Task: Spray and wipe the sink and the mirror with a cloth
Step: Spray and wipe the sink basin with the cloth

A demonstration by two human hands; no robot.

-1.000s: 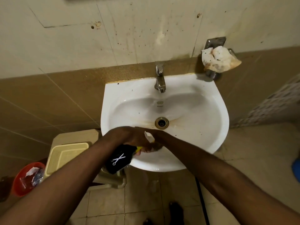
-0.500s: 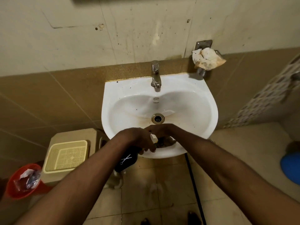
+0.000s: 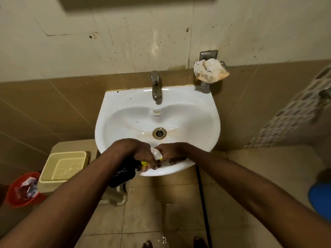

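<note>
Both hands meet over the sink's [image 3: 125,97] front rim.
We note left hand [image 3: 141,152] gripping black spray bottle [image 3: 123,173]; right hand [image 3: 172,151] pinching its white nozzle [image 3: 156,153].

the left hand [image 3: 141,153] covers most of the black spray bottle [image 3: 123,173], so its nozzle barely shows. the right hand [image 3: 172,151] hides whatever lies on the sink [image 3: 179,97] rim under it. the mirror [image 3: 136,1] is cut off at the top, the blue thing [image 3: 320,199] at the right edge.
</note>
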